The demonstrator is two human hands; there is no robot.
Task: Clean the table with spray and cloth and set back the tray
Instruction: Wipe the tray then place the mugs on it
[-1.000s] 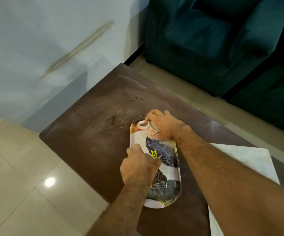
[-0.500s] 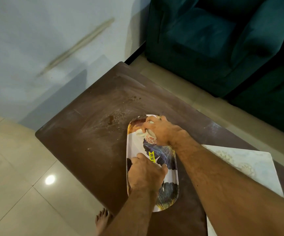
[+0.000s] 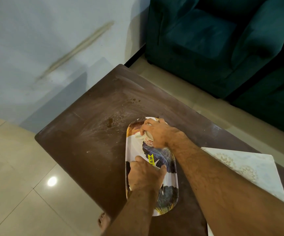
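Note:
An oblong white tray [image 3: 169,193] with dark leaf prints and a yellow price sticker lies on the brown table [image 3: 86,150]. My right hand [image 3: 160,133] is closed around a small white cup with a red pattern [image 3: 148,141] at the tray's far end. My left hand [image 3: 146,174] is curled down over the tray's left middle part, and what lies under its palm is hidden. The table top shows a brown spot [image 3: 110,120] and whitish smears beside the tray. No spray bottle is in view.
A white patterned cloth or mat [image 3: 250,167] lies on the table to the right of my right forearm. A dark teal sofa [image 3: 205,40] stands beyond the table. A pale wall is at the left, tiled floor below, and a bare foot [image 3: 103,220] by the table's near edge.
The tray has turned a little, so its far end sits more to the left and it lies straighter. Both hands stayed on it, and my left hand slid slightly toward me.

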